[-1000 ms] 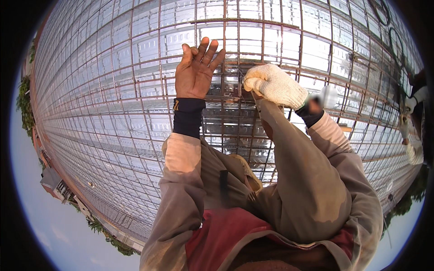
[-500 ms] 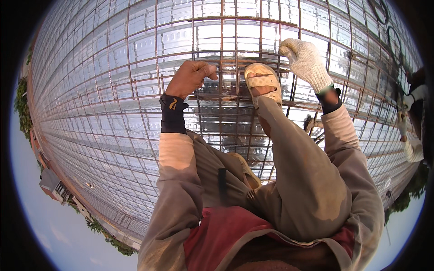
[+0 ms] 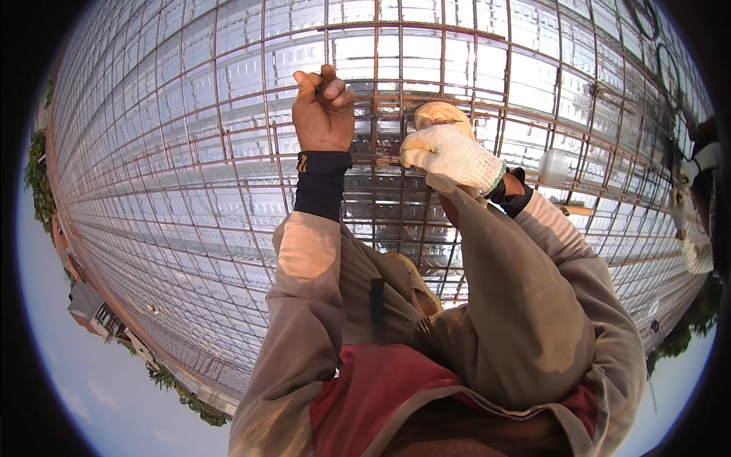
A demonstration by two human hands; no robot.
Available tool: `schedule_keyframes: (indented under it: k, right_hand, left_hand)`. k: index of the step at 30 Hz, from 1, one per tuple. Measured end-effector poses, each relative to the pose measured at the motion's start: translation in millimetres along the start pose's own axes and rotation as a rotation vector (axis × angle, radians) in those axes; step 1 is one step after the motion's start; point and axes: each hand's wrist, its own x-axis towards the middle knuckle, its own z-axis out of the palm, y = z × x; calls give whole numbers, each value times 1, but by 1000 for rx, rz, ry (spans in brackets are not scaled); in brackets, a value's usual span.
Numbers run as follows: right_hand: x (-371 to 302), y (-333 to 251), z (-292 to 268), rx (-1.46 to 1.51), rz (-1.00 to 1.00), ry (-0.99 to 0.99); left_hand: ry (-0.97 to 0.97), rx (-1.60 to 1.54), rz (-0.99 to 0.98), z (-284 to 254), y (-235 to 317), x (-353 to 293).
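A grid of rusty steel reinforcing bars (image 3: 415,28) spreads over shiny ribbed metal sheets (image 3: 251,91). My bare left hand (image 3: 326,114) is over the bars, its palm turned up and its fingers curled in toward the thumb. Whatever may be between those fingertips is too small to make out. Further right, my right hand (image 3: 451,156) in a white knit glove is closed in front of my sandal (image 3: 442,114), near the bar crossings below. The glove hides anything in its grip.
My knees are bent, and my other sandal (image 3: 419,286) is lower down on the mesh. At the right edge a co-worker's gloved hand (image 3: 687,169) is near the bars. Dark cable loops (image 3: 666,72) lie at the upper right.
My left hand has turned palm up and moved slightly up and right. My right hand has come down and left, from beyond the sandal to in front of it.
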Motion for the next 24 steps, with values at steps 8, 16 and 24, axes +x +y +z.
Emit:
schedule_keyframes:
  k: [8,16,24]
  right_hand:
    - [60,-109,-28,-228,292,-137]
    - [61,-92,-25,-209,283,36]
    - [57,-97,-123,-1098,-115,-150]
  left_hand:
    - [12,86,136,42,-19,-27]
    - [-189,146,79,22,-2,-25]
    - [-157,1101,-359,61,7,-47]
